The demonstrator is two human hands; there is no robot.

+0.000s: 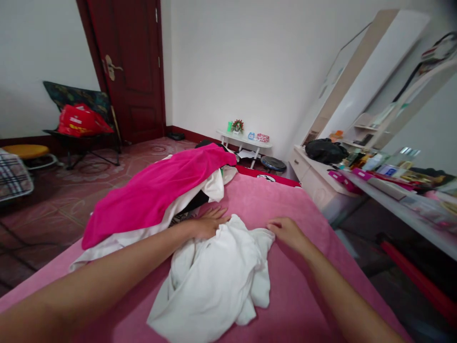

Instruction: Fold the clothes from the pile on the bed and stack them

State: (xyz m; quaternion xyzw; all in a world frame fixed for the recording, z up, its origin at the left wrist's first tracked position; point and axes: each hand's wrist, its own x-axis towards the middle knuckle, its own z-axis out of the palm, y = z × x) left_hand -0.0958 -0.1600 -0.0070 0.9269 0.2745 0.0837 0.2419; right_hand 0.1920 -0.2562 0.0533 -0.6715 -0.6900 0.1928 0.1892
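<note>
No words or numbers legible. White and yellow marks (76, 126) printed on red bag (96, 125), too blurred to be read. White oval (266, 178) with dark figure shown on red fabric (287, 182) at far end of pink bed cover (285, 202); figure not made out.

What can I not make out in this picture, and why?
All in the head view:
White cloth: its garment type, hidden by its own crumples.
Right hand: whether it grips that cloth, blurred where they meet.
Bright pink cloth: the things beneath, mostly covered by it.
Red bag: its contents, hidden by the bag itself.
Plaid fabric: its full extent, cut off by the left edge.
</note>
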